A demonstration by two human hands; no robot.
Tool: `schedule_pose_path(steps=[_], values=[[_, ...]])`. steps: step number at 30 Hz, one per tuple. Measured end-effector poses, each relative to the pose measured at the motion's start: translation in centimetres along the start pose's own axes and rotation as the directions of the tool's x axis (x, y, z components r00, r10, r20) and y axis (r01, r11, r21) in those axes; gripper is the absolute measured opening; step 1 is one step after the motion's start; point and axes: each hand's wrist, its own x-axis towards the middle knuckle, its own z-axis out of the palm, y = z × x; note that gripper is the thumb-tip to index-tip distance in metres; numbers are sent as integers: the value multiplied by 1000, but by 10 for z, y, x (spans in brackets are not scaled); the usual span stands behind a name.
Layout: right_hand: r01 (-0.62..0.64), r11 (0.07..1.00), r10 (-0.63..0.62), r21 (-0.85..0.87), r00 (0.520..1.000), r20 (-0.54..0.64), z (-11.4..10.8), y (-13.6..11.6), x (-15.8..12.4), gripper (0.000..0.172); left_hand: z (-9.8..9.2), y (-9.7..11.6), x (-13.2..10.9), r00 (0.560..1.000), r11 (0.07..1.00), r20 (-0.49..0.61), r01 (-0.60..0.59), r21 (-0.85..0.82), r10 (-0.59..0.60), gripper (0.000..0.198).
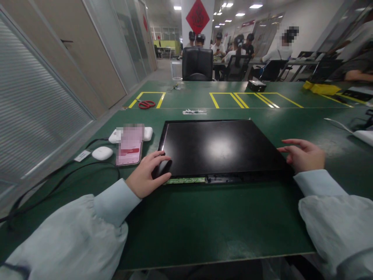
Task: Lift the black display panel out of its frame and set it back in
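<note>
A black flat display panel (210, 146) lies face up on the green table (221, 221). Along its front edge a strip of green circuit board (186, 180) is exposed beside a black section. My left hand (150, 173) rests at the panel's front left corner, fingers spread over the surface and thumb by the front edge. At the right edge, my right hand (307, 155) has its index finger stretched out and the others partly bent, their tips close to the panel. Whether those tips touch it I cannot tell.
Left of the panel are a phone (129, 151), a white rounded case (101, 153) and black cables (70, 165). Red-handled scissors (146, 104) and small white pieces (194, 111) lie farther back. A black chair (197, 64) stands behind the table; several people sit beyond.
</note>
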Motion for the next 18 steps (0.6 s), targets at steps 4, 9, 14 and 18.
schedule_pose_path(steps=[4, 9, 14, 18], values=[[28, 1000, -28, -7, 1000, 5, 1, -2, -2, 29, -3, 6, -1, 1000, 1000, 10, 12, 1, -12, 57], [36, 999, -36, -16, 999, 22, 0, 2, 0, 30, -3, 6, 0, 1000, 1000, 3, 6, 0, -6, 58], [50, 999, -50, 14, 998, 23, 1, 4, 1, 30, -3, 6, -1, 1000, 1000, -10, -3, -12, 3, 59], [37, 998, -38, 45, 999, 11, 1, 4, 2, 30, -2, 4, -1, 1000, 1000, -14, 4, -11, -4, 59]])
